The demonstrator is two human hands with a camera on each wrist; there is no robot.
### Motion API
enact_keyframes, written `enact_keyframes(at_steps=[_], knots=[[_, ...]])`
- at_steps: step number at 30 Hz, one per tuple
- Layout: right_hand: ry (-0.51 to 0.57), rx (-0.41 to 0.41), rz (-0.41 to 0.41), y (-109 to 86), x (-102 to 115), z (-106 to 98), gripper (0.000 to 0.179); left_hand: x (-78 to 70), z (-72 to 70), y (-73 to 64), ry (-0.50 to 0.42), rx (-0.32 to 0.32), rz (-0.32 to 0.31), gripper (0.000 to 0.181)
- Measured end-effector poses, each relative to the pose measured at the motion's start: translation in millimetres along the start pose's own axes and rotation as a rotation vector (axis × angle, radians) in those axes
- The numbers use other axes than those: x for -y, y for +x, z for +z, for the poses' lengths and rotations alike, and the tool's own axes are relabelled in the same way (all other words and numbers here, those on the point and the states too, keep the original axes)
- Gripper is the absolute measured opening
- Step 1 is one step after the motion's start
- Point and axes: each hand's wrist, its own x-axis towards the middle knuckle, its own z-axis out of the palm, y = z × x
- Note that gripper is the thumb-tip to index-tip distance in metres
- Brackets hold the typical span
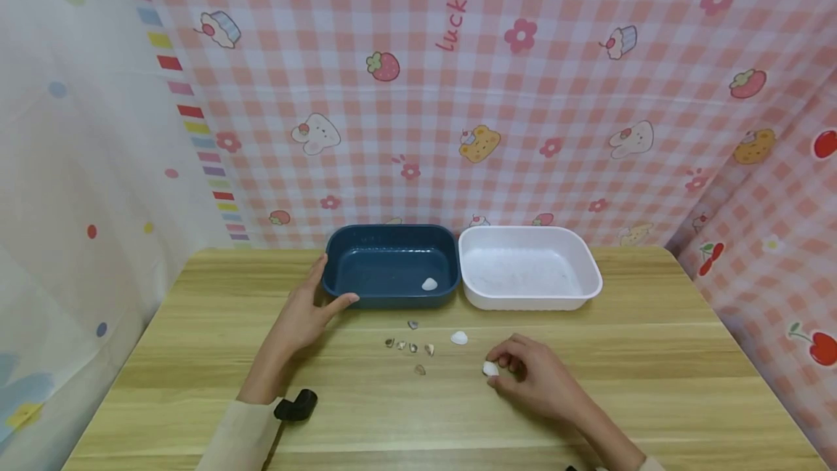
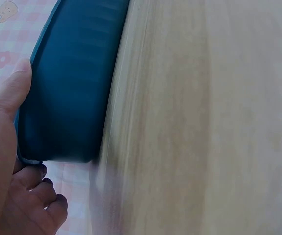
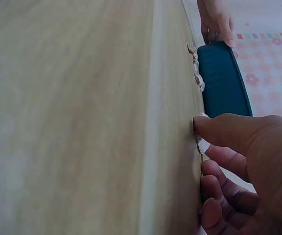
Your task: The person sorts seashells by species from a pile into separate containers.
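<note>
My left hand (image 1: 304, 315) holds the left end of a dark blue basin (image 1: 386, 302), thumb at the front rim and fingers round the side. In the left wrist view its thumb (image 2: 20, 81) lies against the basin's rim. A white seashell (image 1: 429, 284) lies inside the basin, near its right end. Low over the table, my right hand (image 1: 539, 380) pinches another white seashell (image 1: 490, 368) between thumb and index finger. The right wrist view shows this shell (image 3: 203, 145) partly hidden by the thumb. A third white seashell (image 1: 459, 338) lies to the left of that hand.
Several small brownish shells (image 1: 413, 347) lie scattered in front of the blue basin. A white basin (image 1: 530, 303) stands against its right side. Behind both, a checked cloth (image 1: 418, 107) hangs at the back edge of the wooden table (image 1: 366, 413).
</note>
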Motion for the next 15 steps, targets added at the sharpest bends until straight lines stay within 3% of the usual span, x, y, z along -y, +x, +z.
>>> enact_keyframes(at_steps=[15], knots=[[0.038,0.024,-0.006,2.8,-0.2,-3.4,0.020,-1.2,-0.6,-0.6,-0.018,-0.002,-0.003,0.104]])
